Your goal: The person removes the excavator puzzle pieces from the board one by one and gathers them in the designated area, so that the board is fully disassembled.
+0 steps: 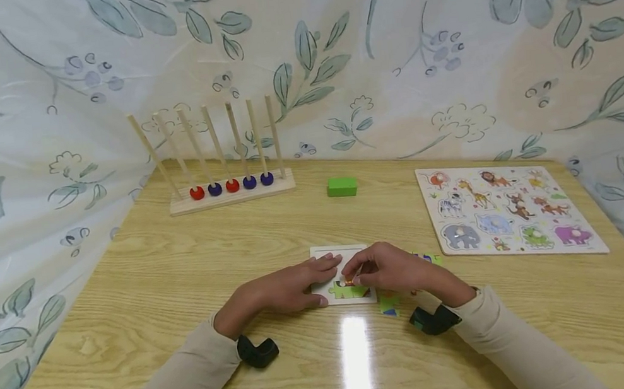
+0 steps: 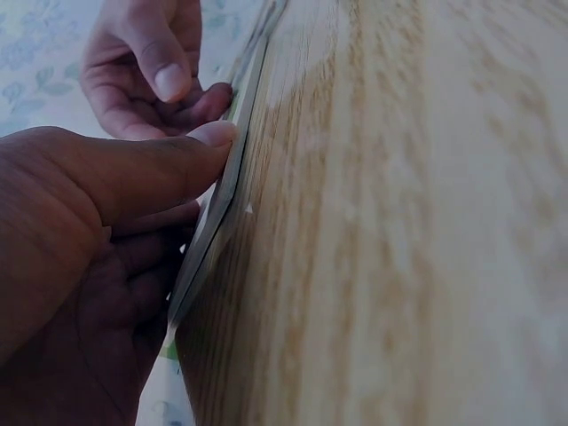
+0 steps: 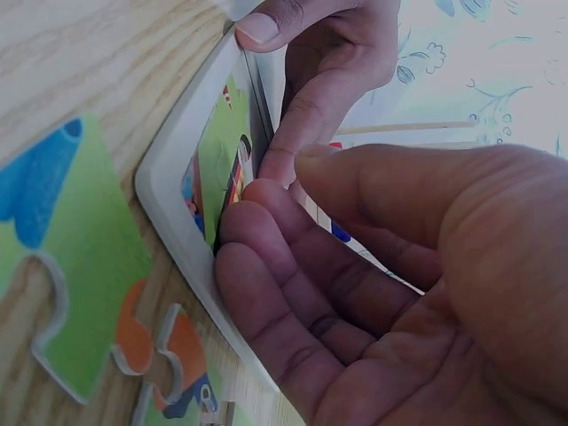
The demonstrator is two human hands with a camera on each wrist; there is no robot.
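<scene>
A small white puzzle tray (image 1: 342, 248) lies on the table in front of me, with joined green puzzle pieces (image 1: 346, 291) along its near side. My left hand (image 1: 284, 288) rests on the tray's left part, fingers extended, its thumb on the rim. Over the tray's right part, my right hand (image 1: 396, 269) has curled fingertips at a puzzle piece with red and yellow bands (image 3: 236, 185); the fingers hide much of it. Loose puzzle pieces (image 1: 389, 304) lie right of the tray, partly under the right hand. In the right wrist view, a green and blue loose piece (image 3: 98, 240) appears close up.
A wooden peg stand (image 1: 232, 195) with red and blue beads is at the back left. Behind the tray sits a green block (image 1: 341, 186). An animal puzzle board (image 1: 510, 208) lies at the right. A leaf-patterned cloth (image 1: 331, 53) hangs behind the table.
</scene>
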